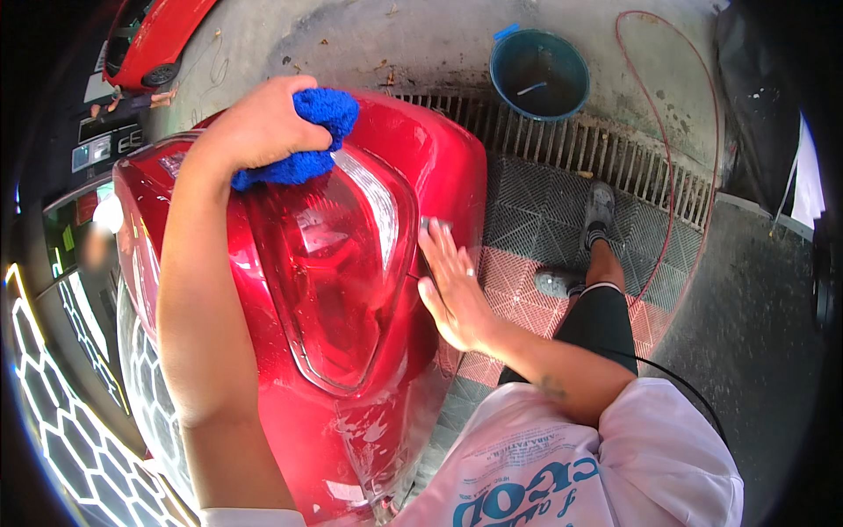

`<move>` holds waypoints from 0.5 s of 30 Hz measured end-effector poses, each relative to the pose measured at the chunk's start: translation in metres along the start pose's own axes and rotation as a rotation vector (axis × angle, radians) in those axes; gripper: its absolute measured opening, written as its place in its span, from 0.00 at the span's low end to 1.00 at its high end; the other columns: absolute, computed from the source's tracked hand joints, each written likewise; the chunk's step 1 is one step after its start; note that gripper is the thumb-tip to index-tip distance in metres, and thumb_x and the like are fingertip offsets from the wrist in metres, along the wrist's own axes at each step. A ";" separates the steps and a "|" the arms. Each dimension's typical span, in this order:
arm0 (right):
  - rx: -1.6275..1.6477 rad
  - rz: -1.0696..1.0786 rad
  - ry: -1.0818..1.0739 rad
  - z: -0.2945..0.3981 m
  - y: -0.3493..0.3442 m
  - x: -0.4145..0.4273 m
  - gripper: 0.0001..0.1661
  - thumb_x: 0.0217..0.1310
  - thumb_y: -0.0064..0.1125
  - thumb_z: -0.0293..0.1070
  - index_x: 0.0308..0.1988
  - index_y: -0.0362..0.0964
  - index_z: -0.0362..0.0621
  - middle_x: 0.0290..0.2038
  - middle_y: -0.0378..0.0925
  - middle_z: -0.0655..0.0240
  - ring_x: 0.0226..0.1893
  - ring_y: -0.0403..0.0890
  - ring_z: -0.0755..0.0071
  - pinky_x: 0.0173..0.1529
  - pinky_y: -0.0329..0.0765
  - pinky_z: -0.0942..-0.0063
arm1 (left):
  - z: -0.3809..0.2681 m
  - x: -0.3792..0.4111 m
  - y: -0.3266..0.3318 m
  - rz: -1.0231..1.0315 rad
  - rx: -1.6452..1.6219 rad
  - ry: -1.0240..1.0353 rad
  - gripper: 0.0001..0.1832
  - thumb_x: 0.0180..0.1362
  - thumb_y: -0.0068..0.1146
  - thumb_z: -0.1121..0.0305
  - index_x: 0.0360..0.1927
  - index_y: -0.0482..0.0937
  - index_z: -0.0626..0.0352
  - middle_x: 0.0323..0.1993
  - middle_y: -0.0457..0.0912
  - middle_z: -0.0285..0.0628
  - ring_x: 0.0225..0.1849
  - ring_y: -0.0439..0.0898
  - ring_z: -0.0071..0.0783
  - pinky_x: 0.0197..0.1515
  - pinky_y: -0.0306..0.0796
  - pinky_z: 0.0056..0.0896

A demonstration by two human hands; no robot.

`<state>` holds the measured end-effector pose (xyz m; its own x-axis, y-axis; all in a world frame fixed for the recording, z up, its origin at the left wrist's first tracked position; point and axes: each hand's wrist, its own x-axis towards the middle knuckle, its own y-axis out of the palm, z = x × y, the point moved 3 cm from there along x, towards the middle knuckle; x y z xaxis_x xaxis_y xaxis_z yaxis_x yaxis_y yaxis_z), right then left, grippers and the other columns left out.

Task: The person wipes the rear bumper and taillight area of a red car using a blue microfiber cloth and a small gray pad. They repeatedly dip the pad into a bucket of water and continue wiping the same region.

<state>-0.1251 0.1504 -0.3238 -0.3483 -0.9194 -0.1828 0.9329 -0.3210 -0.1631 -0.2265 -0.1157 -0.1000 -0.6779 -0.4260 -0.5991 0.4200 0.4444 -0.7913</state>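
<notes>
My left hand point(253, 125) grips a bunched blue microfiber cloth point(326, 112) against the red car body, at the upper end of a large red tail light point(329, 263). On the other side of that lamp, my right hand point(458, 286) lies with extended fingers on the glossy red corner panel point(438, 155). A small grey, flat-ended piece point(435, 224) shows at its fingertips; its kind and how it is held cannot be told. Specks and whitish streaks show on the lens and the red panel below.
A dark teal bucket point(540, 76) stands beside a floor drain grate point(553, 141). A thin red hose point(665, 145) loops over the floor. My feet stand on interlocking grey and red floor tiles point(514, 283). Another red car point(161, 39) and a person's legs appear at upper left.
</notes>
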 end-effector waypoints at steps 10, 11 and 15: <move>-0.053 -0.045 -0.016 0.001 -0.015 0.011 0.43 0.88 0.30 0.57 0.86 0.43 0.44 0.89 0.37 0.51 0.89 0.38 0.41 0.86 0.41 0.33 | 0.003 0.002 0.000 0.010 -0.007 0.000 0.19 0.50 0.73 0.65 0.44 0.83 0.61 0.34 0.85 0.40 0.38 0.83 0.30 0.46 0.79 0.38; -0.076 -0.104 -0.064 0.002 -0.018 0.015 0.43 0.88 0.30 0.57 0.86 0.43 0.45 0.89 0.37 0.51 0.89 0.38 0.41 0.86 0.41 0.33 | 0.003 0.002 0.001 0.018 -0.007 -0.008 0.19 0.49 0.73 0.65 0.44 0.83 0.61 0.35 0.85 0.40 0.38 0.83 0.30 0.47 0.79 0.38; -0.041 -0.048 -0.034 0.005 -0.022 0.019 0.43 0.89 0.31 0.57 0.86 0.43 0.43 0.89 0.35 0.52 0.89 0.36 0.43 0.87 0.40 0.35 | 0.002 0.000 -0.002 -0.004 -0.043 -0.019 0.20 0.49 0.74 0.64 0.44 0.83 0.61 0.34 0.84 0.40 0.38 0.83 0.32 0.47 0.79 0.39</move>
<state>-0.1516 0.1385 -0.3190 -0.3885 -0.9106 -0.1412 0.9105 -0.3557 -0.2110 -0.2262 -0.1179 -0.0988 -0.6680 -0.4426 -0.5982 0.3904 0.4760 -0.7881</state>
